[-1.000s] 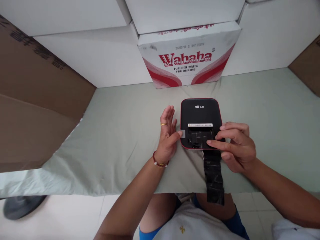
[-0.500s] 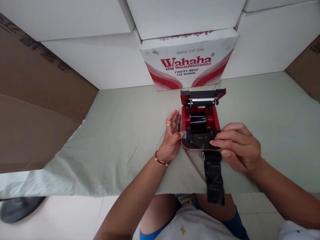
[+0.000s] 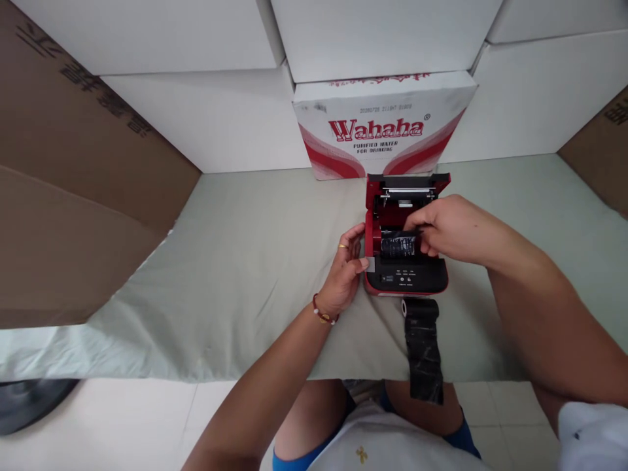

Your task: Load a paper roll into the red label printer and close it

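Observation:
A small black and red printer (image 3: 407, 278) sits on the pale green cloth with its lid (image 3: 408, 184) flipped up at the back. My right hand (image 3: 444, 226) reaches into the open red bay and grips a black roll (image 3: 397, 246) there. My left hand (image 3: 349, 265) presses against the printer's left side, thumb on a small grey tab, fingers curled. A second black roll (image 3: 420, 311) lies in front of the printer, its strip trailing over the table's front edge.
A white Wahaha carton (image 3: 380, 124) stands right behind the printer among stacked white boxes. Brown cardboard (image 3: 73, 183) leans at the left and another piece (image 3: 601, 157) at the far right. The cloth-covered table (image 3: 235, 261) ends just before my lap.
The printer's lid swung up from closed to open. My right hand moved from the printer's front up into the open bay and took hold of the roll. My left hand stayed at the side.

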`<state>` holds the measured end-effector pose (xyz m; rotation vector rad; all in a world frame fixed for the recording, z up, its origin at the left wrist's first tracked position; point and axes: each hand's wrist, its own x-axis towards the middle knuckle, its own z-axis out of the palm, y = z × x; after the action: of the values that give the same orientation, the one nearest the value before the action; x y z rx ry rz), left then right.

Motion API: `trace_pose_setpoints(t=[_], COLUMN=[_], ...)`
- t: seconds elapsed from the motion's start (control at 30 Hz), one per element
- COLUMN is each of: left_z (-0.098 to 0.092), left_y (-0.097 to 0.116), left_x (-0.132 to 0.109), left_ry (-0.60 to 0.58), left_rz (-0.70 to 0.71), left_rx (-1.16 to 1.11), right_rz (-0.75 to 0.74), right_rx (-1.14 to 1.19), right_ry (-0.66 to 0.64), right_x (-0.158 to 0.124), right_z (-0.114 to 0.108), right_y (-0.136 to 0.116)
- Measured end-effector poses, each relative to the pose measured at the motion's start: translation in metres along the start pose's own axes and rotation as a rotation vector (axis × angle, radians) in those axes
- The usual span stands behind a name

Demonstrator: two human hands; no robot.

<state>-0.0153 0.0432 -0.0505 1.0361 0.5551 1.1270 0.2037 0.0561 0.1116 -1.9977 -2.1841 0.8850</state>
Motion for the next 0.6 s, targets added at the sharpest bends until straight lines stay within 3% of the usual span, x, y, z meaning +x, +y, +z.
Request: trace_pose_setpoints(t=[0.07,0.13,0.23,0.37,0.6], left_z=[0.000,0.001,0.001,-0.001,-0.001], left_y=[0.000,-0.001,-0.001,-0.001,-0.002], left_x=[0.000,0.001,0.001,0.002,0.001], left_ry=[0.001,0.003,-0.007,-0.011,-0.023], left_rz=[0.006,0.017,0.026,0.031,0.027], left_rx=[-0.001,-0.008,-0.011,0.009,0.017], right_rz=[-0.023,-0.084,-0.143,-0.065,0.012], right_rx=[0.081,0.086,-0.162,-0.558,-0.671], right_ry=[-0.025,0.048,0.163,0.143,0.127], right_x=[0.000,0.000,0.003,0.008,0.009], right_z=[0.001,0.005,0.014,0.023,0.028], right_y=[0.006,0.012,0.015,0.003,-0.014])
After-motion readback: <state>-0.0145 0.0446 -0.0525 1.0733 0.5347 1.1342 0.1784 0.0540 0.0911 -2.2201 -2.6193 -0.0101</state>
